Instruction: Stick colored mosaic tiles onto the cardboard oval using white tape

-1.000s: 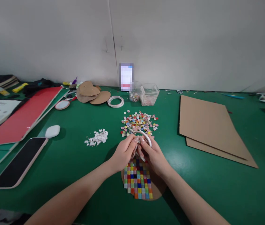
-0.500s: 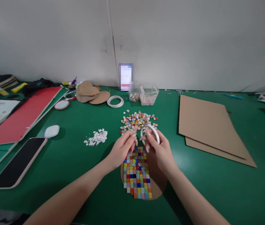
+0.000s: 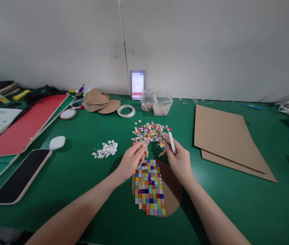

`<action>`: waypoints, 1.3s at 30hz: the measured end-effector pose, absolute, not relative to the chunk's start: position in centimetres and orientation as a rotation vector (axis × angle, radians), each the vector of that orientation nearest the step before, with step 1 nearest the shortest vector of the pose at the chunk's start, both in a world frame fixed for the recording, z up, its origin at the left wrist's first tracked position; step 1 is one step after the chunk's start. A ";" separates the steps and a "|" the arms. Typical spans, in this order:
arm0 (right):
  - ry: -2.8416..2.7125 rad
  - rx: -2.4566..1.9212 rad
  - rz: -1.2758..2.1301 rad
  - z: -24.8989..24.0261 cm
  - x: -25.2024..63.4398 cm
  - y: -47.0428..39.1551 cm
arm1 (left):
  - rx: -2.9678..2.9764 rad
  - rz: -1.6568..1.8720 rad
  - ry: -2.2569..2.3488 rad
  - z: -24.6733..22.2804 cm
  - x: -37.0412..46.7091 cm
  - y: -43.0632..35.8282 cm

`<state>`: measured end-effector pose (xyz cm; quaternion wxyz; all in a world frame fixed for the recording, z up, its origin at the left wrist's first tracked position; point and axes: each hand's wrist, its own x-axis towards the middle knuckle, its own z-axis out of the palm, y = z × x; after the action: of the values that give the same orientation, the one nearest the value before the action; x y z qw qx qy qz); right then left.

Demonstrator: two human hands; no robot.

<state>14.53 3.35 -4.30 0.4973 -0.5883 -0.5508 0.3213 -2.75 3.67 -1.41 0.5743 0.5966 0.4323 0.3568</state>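
Observation:
My right hand (image 3: pixel 178 158) holds a narrow roll of white tape (image 3: pixel 172 143), seen nearly edge-on, over the near side of a pile of small coloured mosaic tiles (image 3: pixel 150 131). Left of it, my left hand (image 3: pixel 134 158) has thumb and fingertips pinched together; whatever is between them is too small to make out. Just below both hands lies a rounded cardboard piece (image 3: pixel 172 194). Rows of square glass tiles (image 3: pixel 149 190) in many colours cover its left part, and bare brown card shows on the right.
White paper scraps (image 3: pixel 106 149) lie left of the hands. Farther left are a phone (image 3: pixel 21 177), a white case (image 3: pixel 57 142) and a red board (image 3: pixel 29 126). Behind stand clear containers (image 3: pixel 162 103), another tape roll (image 3: pixel 126 111) and cardboard discs (image 3: pixel 110 106). Cardboard sheets (image 3: pixel 221 136) lie right.
My right hand has moved slightly right, away from the left, and turned the tape roll from a ring view to edge-on. My left hand stays pinched, shifted slightly left.

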 end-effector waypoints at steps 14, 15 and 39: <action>-1.465 -1.361 0.602 -4.8 15.3 3.9 | 1.400 0.881 1.135 -1.7 -3.1 4.2; -1.467 -1.368 0.598 -4.9 15.4 3.9 | 1.400 0.880 1.141 -1.7 -3.1 4.2; -1.185 -1.481 0.565 -4.3 15.2 3.9 | 1.384 0.912 1.187 -1.5 -3.6 4.4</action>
<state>15.25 3.86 -4.28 0.5490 -0.6256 -0.5002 0.2387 -3.65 4.36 -1.52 0.5240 0.5783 0.4958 0.3810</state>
